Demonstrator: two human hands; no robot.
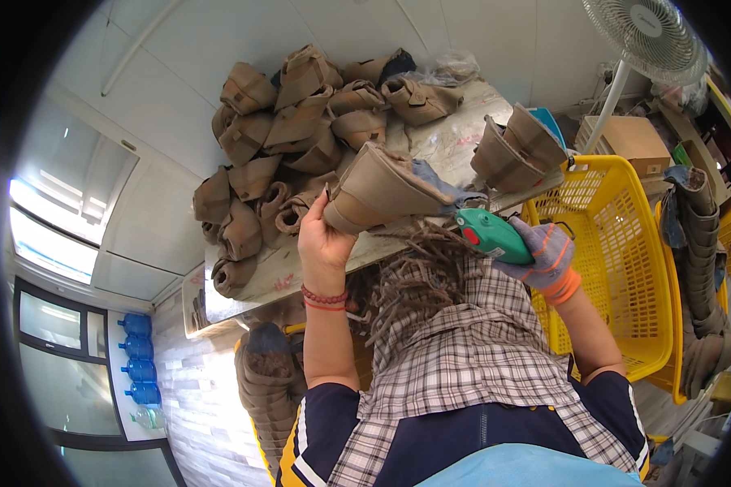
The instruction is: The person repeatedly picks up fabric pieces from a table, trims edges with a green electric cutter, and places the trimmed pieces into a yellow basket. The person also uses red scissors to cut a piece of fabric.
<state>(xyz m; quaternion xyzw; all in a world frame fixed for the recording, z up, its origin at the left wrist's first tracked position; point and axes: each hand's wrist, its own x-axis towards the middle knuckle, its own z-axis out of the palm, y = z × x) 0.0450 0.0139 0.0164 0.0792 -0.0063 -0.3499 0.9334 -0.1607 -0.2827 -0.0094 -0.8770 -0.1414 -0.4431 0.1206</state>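
Held up above the table edge is a tan, fleece-lined boot upper (382, 191), its wide end turned to the right. My bare left hand (325, 241) grips it by its left end, with red bead bracelets at the wrist. My right hand (542, 253), in a grey and orange glove, is closed around a green handheld electric cutter (495, 235) with a red button. The cutter's nose meets the upper's right edge, and its blade is too small to make out. Brown fleece trimmings (418, 284) lie heaped on my plaid apron (463, 349).
A pile of similar uppers (300, 122) covers the table's (443, 142) back left; two more uppers (516, 150) stand at its right. A yellow basket (617, 268) stands at my right. Stacked uppers (268, 381) sit low left. A white fan (646, 32) stands back right.
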